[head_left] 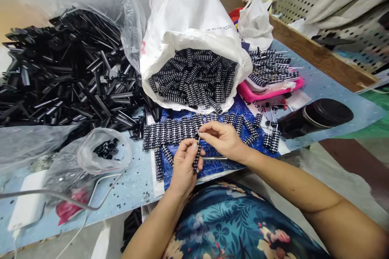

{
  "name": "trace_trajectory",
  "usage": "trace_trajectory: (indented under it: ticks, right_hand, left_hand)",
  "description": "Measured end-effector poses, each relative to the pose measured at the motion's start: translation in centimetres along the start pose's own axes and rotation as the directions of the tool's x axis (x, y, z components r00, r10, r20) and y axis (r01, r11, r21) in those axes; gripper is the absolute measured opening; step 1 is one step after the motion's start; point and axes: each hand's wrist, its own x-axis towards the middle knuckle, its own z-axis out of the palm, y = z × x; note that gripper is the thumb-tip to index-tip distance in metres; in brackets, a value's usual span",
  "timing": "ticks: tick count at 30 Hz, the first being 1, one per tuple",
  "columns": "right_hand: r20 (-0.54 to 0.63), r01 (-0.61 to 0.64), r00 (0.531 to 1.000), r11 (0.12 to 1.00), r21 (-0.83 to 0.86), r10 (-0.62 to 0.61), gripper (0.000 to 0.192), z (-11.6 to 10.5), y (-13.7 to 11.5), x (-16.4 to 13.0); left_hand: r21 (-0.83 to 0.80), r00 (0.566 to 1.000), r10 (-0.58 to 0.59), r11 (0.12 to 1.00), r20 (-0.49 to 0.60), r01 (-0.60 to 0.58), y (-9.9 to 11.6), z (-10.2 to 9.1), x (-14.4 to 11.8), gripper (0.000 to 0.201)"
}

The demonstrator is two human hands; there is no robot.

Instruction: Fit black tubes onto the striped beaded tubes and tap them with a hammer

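My left hand (185, 164) grips a black cylindrical stack of small ringed parts (197, 160) held upright on a thin metal pin. Fingers of my right hand (220, 137) pinch the top end of that stack, and a thin metal rod (214, 158) lies under the hand. Just beyond both hands, a row of similar black stacks (173, 131) lies side by side on a blue patterned sheet (219, 166).
An open white sack (182, 20) full of the black stacks stands behind the row. A heap of black tubes (60, 73) fills the left. A pink tray (273, 87) with pinned stacks and a black round container (316, 117) sit right. Small plastic bags (100, 153) lie near left.
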Motion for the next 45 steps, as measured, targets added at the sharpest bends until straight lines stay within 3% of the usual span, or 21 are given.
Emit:
trace_trajectory:
  ticks: [5,8,11,13,15,17,19,20,22,24,27,32,34,35,36,37,39,41,43,45]
  right_hand:
    - [0.012,0.030,0.999,0.999,-0.014,-0.030,0.013,-0.2,0.2,0.0]
    - [0.016,0.206,0.978,0.957,-0.205,-0.207,0.007,0.0,0.1,-0.3]
    - [0.128,0.394,0.919,0.868,-0.301,-0.373,0.011,-0.1,0.1,-0.3]
    - [0.172,0.399,0.916,0.871,-0.285,-0.363,0.014,-0.6,0.3,0.3]
    - [0.154,0.354,0.935,0.856,-0.377,-0.319,0.016,-1.6,0.8,1.9]
    - [0.154,0.310,0.949,0.729,-0.610,-0.274,0.019,-2.6,1.6,4.3]
    - [0.267,0.310,0.951,0.465,-0.829,-0.159,0.022,-3.5,2.6,7.0]
    - [0.342,0.346,0.937,0.351,-0.870,-0.076,0.022,-3.7,3.1,8.4]
    - [0.445,0.420,0.894,0.250,-0.872,0.048,0.021,-3.7,3.9,10.7]
    - [0.481,0.447,0.873,0.256,-0.857,0.086,0.020,-3.4,4.5,12.2]
    - [0.472,0.430,0.878,0.303,-0.851,0.081,0.021,-3.1,4.6,13.0]
    - [0.373,0.324,0.927,0.443,-0.836,0.028,0.009,-3.3,3.0,9.8]
    - [0.315,0.232,0.949,0.640,-0.732,0.017,0.015,-3.0,2.2,6.8]
    - [0.247,0.119,0.969,0.856,-0.502,0.010,0.021,-2.7,1.9,5.1]
    - [0.197,0.030,0.980,0.977,-0.212,0.013,0.033,-2.4,1.8,3.5]
    - [0.133,-0.025,0.991,0.999,0.020,0.022,0.035,-2.1,1.7,1.9]
    - [-0.013,-0.119,0.991,0.925,0.361,0.133,0.032,-1.5,1.5,-0.7]
    - [-0.086,-0.223,0.942,0.795,0.564,0.326,0.033,-1.2,1.4,-2.4]
    - [-0.063,-0.309,0.876,0.656,0.688,0.479,0.040,-1.1,1.2,-3.5]
    - [-0.013,-0.347,0.853,0.587,0.732,0.521,0.043,-1.0,1.0,-4.1]
  left_hand:
    - [0.008,1.000,0.002,1.000,-0.010,-0.002,0.0,0.0,0.1,0.038]
    - [0.011,1.000,0.003,1.000,-0.031,-0.003,-0.2,0.0,0.2,0.039]
    - [-0.007,0.997,0.022,1.000,-0.078,-0.023,-0.4,0.0,0.3,0.047]
    - [-0.019,0.995,0.032,0.999,-0.091,-0.034,-0.3,-0.1,0.4,0.054]
    - [-0.020,0.996,0.031,0.999,-0.084,-0.033,-0.2,-0.2,0.4,0.054]
    - [-0.024,0.996,0.025,0.999,-0.080,-0.027,0.0,-0.4,0.5,0.048]
    - [-0.046,0.996,0.014,0.999,-0.085,-0.017,0.2,-0.5,0.5,0.045]
    - [-0.057,0.996,0.004,0.998,-0.085,-0.009,0.2,-0.6,0.5,0.045]
    - [-0.063,0.997,-0.016,0.998,-0.080,0.011,0.4,-0.7,0.5,0.045]
    - [-0.049,0.996,-0.020,0.999,-0.085,0.016,0.5,-0.8,0.4,0.046]
    - [-0.033,0.993,-0.012,0.999,-0.117,0.008,0.8,-1.0,0.4,0.047]
    - [-0.035,0.994,-0.016,0.999,-0.112,0.012,0.9,-1.2,0.7,0.050]
    - [-0.026,0.995,-0.017,1.000,-0.100,0.014,0.8,-1.1,0.7,0.051]
    - [-0.022,0.995,-0.016,1.000,-0.102,0.014,0.8,-1.0,0.6,0.051]
    - [-0.018,0.994,-0.018,1.000,-0.106,0.016,0.7,-0.8,0.6,0.051]
    - [-0.011,0.994,-0.023,1.000,-0.109,0.021,0.6,-0.6,0.5,0.051]
    - [0.014,0.995,-0.044,0.999,-0.095,0.046,0.4,0.0,0.2,0.049]
    - [0.051,0.996,-0.087,0.995,-0.035,0.089,0.0,0.8,-0.2,0.047]
    - [0.077,0.991,-0.131,0.989,0.038,0.127,-0.5,1.7,-0.5,0.046]
    - [0.087,0.986,-0.142,0.987,0.082,0.135,-0.9,2.5,-0.7,0.044]
